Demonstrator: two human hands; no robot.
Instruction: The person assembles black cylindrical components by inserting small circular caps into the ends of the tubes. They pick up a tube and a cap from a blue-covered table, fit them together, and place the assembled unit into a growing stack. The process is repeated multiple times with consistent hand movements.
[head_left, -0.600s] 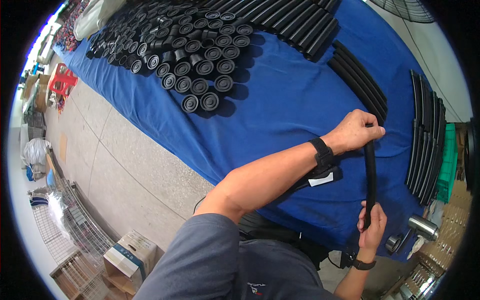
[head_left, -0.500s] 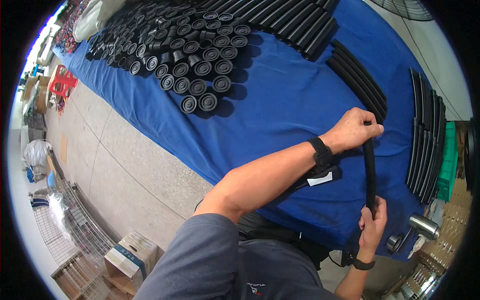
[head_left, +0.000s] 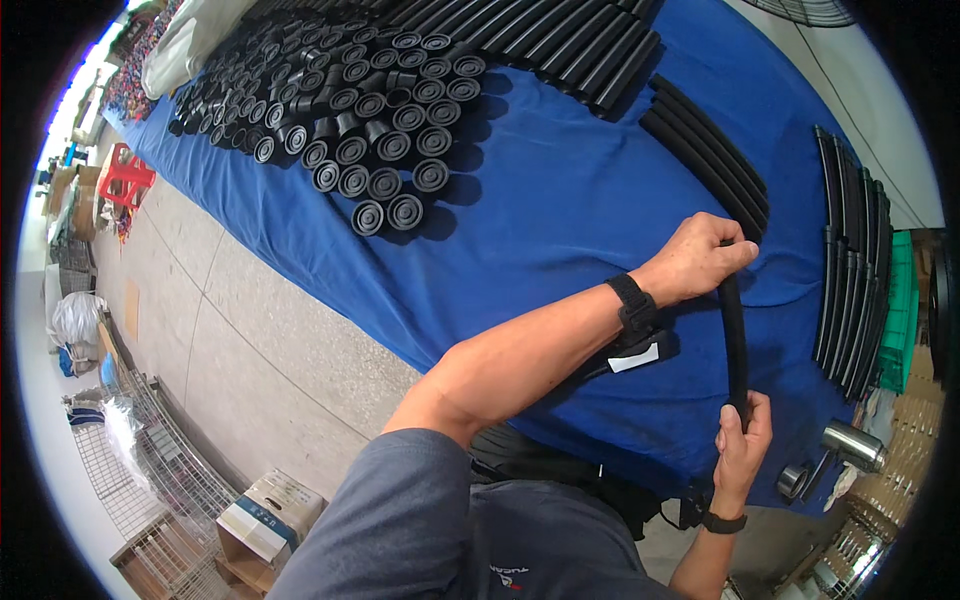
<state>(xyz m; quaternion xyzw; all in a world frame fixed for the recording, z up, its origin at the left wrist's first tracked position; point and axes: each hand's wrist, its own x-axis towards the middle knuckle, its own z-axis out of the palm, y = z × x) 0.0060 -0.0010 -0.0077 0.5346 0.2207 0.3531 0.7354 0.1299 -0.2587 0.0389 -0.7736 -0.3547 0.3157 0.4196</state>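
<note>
Between my two hands a matte black foam tube [head_left: 735, 345] runs nearly upright above the blue cloth [head_left: 520, 240]. My left hand [head_left: 695, 258] is closed on its far end, thumb and fingers pinching it. Nearer to me, my right hand [head_left: 743, 450] wraps the near end, with the thumb along it. Just beyond my left hand lie several similar foam tubes [head_left: 705, 155] side by side. Over to the right are rows of thinner, shinier black tubes [head_left: 850, 270]. A dark item with a white label [head_left: 634, 358] lies beneath my left wrist.
Many round black caps [head_left: 405, 211] crowd the table's far left, beside stacked black tubes [head_left: 625, 75]. A green crate [head_left: 899, 310] and a steel flask [head_left: 853, 447] are at the right. On the left floor stand a cardboard box [head_left: 265, 520] and a red stool [head_left: 127, 178].
The view has shifted slightly, so the table things sit a little further left. Both hands keep their grip on the foam tube, with hardly any movement.
</note>
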